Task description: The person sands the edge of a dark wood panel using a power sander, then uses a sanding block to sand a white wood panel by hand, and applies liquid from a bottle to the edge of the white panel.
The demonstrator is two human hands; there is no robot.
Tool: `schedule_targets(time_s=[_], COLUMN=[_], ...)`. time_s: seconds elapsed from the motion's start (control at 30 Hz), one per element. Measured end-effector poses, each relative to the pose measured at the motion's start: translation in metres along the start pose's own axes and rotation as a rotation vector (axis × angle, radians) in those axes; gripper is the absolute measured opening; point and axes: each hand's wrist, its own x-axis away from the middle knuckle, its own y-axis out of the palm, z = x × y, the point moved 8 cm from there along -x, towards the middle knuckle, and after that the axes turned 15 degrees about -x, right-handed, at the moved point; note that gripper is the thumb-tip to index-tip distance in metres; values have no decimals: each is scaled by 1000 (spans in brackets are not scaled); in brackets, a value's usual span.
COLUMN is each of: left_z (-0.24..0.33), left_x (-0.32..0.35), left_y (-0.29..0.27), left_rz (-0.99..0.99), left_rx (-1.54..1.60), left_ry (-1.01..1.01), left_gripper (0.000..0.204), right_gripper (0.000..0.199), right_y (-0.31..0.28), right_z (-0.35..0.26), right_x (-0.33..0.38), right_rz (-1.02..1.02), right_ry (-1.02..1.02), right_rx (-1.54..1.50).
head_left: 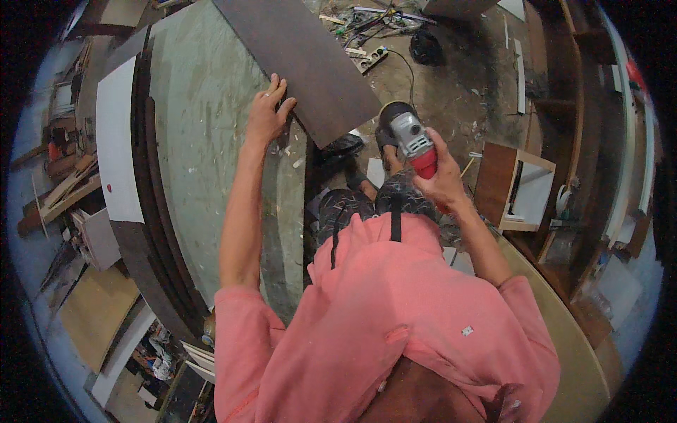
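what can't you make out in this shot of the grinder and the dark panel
Head view only:
- Grinder: disc hidden under its guard; rear handle covered by the right hand.
- Dark panel: far end cut off by the top edge.
- Left hand: palm hidden, face down.
- Floor clutter: too small to identify.

Prob. woodshop — boards, grinder.

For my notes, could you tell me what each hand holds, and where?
Right hand grips the angle grinder by its red rear body; left hand presses the dark board's near corner.
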Motion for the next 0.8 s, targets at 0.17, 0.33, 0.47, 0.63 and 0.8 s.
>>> schedule_targets(time_s=[0.17,0.33,0.47,0.63,0.8], left_z=[-1,69,116,91,49], left_x=[-1,18,22,31,35], left_y=[0,-24,-6,-9,-25], left_rz=[19,190,84,-98,-176], left_rx=[-41,-16,-4,-57,-40], left_ry=[24,105,173,311,333], left_gripper=[51,61,72,81,76], right_gripper=[98,101,104,102,97], right_y=[-44,-82,-93,-100,-95], right_z=[18,20,23,30,25], right_x=[2,27,36,39,21], right_rz=[120,246,283,309,174], right_ry=[51,76,85,91,97], right_rx=[-86,-86,-28,-58,-87])
